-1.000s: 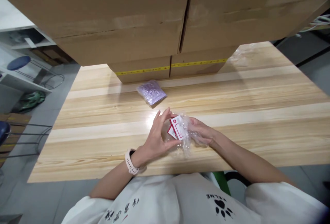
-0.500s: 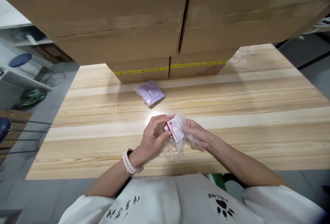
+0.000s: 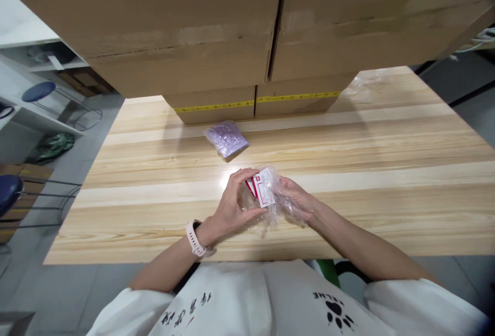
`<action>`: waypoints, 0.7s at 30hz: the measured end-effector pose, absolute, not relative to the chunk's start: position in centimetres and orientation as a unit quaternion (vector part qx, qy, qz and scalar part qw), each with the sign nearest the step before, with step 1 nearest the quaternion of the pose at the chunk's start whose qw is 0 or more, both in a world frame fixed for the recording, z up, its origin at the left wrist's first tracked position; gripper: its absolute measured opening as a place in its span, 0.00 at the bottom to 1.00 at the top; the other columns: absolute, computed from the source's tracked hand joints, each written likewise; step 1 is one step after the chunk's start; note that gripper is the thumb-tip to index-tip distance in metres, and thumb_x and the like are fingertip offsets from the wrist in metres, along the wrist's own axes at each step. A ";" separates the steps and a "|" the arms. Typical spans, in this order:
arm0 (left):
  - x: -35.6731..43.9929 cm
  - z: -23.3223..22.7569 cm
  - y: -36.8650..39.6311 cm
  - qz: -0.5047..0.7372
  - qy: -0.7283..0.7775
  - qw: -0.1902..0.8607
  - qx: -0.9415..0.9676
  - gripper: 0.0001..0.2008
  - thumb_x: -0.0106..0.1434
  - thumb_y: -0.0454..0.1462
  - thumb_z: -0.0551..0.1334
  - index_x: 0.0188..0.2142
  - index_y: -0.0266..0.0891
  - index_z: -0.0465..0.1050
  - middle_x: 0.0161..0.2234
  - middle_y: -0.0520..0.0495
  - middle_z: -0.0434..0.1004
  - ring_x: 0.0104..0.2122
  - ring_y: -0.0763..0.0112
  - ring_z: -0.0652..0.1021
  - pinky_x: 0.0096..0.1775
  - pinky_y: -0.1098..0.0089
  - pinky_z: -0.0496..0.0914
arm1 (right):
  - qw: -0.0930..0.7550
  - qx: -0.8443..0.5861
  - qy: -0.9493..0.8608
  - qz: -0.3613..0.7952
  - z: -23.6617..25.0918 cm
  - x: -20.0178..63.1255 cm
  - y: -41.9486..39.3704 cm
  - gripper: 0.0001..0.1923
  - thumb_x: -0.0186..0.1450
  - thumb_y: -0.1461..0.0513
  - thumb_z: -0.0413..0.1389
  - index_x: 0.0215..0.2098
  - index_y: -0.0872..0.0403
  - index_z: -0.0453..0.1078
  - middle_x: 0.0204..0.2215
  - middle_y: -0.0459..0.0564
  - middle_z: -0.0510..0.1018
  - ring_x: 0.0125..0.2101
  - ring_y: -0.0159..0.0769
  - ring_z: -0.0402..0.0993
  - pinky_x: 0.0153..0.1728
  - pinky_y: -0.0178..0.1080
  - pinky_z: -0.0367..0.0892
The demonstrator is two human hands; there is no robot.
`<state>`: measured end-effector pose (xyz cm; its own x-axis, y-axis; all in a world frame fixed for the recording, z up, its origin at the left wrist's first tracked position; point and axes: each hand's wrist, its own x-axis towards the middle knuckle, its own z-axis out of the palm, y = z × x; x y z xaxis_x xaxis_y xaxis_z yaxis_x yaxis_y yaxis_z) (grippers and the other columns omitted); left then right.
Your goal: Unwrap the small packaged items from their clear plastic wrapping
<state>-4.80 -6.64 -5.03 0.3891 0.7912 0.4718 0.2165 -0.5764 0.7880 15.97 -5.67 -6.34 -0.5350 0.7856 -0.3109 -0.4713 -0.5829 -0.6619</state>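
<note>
Red-and-white cards (image 3: 264,187) lie partly inside a clear plastic bag (image 3: 284,202) between my two hands, above the near part of the table. My left hand (image 3: 235,204), with a pale pink watch on its wrist, grips the cards by their edges, thumb below and fingers above. On the other side, my right hand (image 3: 296,197) is closed on the crumpled plastic bag, and the film hides some of its fingers. Farther back, a purple packet (image 3: 226,139) in clear wrap lies flat on the wood.
Large cardboard boxes (image 3: 185,27) are stacked along the back of the wooden table (image 3: 386,212), overhanging it. A loose piece of clear plastic (image 3: 365,84) lies at the back right. Blue-topped stools (image 3: 38,91) stand on the floor to the left.
My left thumb has slid down to the lower edge of the cards, and my fingers have opened wider around them. The cards have turned more upright and show more of their faces.
</note>
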 end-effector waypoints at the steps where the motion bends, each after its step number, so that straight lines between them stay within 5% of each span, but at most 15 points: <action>1: -4.8 -4.9 -6.6 0.442 0.331 0.332 0.765 0.39 0.60 0.46 0.75 0.67 0.46 0.62 0.61 0.36 0.69 0.62 0.50 0.71 0.63 0.45 0.67 | 0.375 -0.307 -0.261 0.835 -6.3 16.0 -5.7 0.22 0.54 0.54 0.75 0.43 0.55 0.79 0.32 0.49 0.85 0.31 0.34 0.81 0.38 0.34 0.75; 12: -6.3 -3.2 -5.6 0.379 0.284 0.477 0.741 0.31 0.61 0.46 0.74 0.61 0.48 0.71 0.61 0.38 0.72 0.63 0.50 0.71 0.63 0.42 0.67 | 0.294 -0.302 -0.290 0.859 -6.5 17.8 -5.6 0.23 0.58 0.49 0.73 0.42 0.58 0.81 0.32 0.53 0.85 0.31 0.36 0.82 0.38 0.38 0.77; 21: -6.1 -3.3 -5.6 0.368 0.272 0.441 0.772 0.29 0.59 0.46 0.75 0.58 0.48 0.74 0.60 0.37 0.73 0.63 0.49 0.71 0.61 0.42 0.69 | 0.303 -0.307 -0.300 0.851 -9.1 17.6 -5.6 0.25 0.55 0.47 0.73 0.40 0.57 0.82 0.32 0.52 0.85 0.33 0.40 0.82 0.38 0.40 0.76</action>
